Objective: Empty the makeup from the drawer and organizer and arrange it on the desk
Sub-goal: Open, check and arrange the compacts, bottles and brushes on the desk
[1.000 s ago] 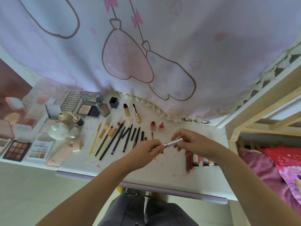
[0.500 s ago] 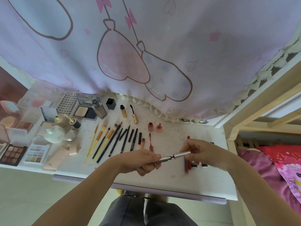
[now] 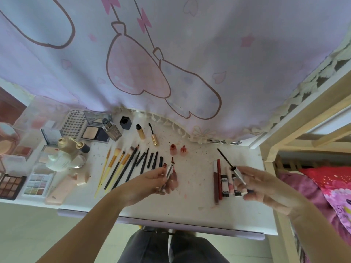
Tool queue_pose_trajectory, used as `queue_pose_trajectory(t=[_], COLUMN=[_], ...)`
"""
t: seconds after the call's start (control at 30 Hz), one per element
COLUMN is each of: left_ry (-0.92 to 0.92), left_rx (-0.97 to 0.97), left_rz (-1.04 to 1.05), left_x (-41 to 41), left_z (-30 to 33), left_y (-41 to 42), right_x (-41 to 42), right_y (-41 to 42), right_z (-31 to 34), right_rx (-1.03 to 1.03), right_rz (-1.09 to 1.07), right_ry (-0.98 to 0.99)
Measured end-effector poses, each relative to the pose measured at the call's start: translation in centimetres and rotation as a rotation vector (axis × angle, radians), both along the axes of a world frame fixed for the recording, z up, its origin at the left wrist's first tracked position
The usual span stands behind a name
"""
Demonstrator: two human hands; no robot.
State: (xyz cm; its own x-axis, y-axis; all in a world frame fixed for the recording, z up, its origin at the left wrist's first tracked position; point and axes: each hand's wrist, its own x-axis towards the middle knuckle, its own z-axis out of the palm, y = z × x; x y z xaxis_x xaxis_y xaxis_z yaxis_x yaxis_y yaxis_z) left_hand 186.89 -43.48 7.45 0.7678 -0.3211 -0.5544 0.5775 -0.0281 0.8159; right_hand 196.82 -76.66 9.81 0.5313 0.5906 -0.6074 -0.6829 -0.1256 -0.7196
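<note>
White desk (image 3: 190,209), paint-flecked; pink curtain (image 3: 171,54) along back edge. Left hand (image 3: 150,182) fingers grip silver tube (image 3: 168,172); right hand (image 3: 264,184) fingers pinch wand (image 3: 230,165).

The desk (image 3: 193,204) is a smooth white board, speckled with pink and brown stains. Behind it hangs a soft matt cloth curtain (image 3: 171,54) with a lace-like trim. At the desk's right stands a pale wood frame (image 3: 296,118). The left hand (image 3: 152,182) holds a shiny silver tube (image 3: 168,170); the right hand (image 3: 264,184) holds a silver-capped wand (image 3: 230,164). Near the desk's back edge lie two glossy gold tubes (image 3: 141,132)
</note>
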Motion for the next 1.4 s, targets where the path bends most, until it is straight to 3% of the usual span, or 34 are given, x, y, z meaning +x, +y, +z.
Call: queue_pose_trajectory(t=[0.1, 0.2, 0.33, 0.43, 0.63, 1.03, 1.3, 1.4], left_ry=[-0.084, -0.188, -0.427, -0.542, -0.692, -0.767, -0.626, -0.694], left_rx=[0.115, 0.295, 0.644, 0.827, 1.164, 1.251, 1.210, 1.137], left_rz=[0.119, 0.266, 0.362, 0.363, 0.310, 0.261, 0.280, 0.230], left_x=[0.4, 1.1, 2.3, 3.3, 4.8, 5.4, 3.8, 1.3], left_z=[-0.8, -1.8, -3.7, -5.0, -7.6, -9.0, -8.6, -7.7], left_y=[-2.5, -4.4, -5.6, -6.2, -6.3, -5.7, -5.3, -5.9], right_x=[-2.5, -4.2, -3.7, -2.5, -0.4, 0.2, -0.2, 0.2], right_y=[2.5, 5.9, 9.9, 12.2, 15.1, 15.4, 14.3, 11.7], right_z=[-1.8, -3.5, -5.2, -7.2, -10.7, -12.0, -10.6, -8.8], right_rx=[0.095, 0.061, -0.365, -0.536, -0.637, -0.703, -0.654, -0.716], right_rz=[-0.001, -0.158, -0.095, -0.116, -0.041, 0.034, 0.038, 0.051], right_ry=[0.111, 0.103, -0.426, -0.757, -0.998, -1.042, -0.948, -0.996])
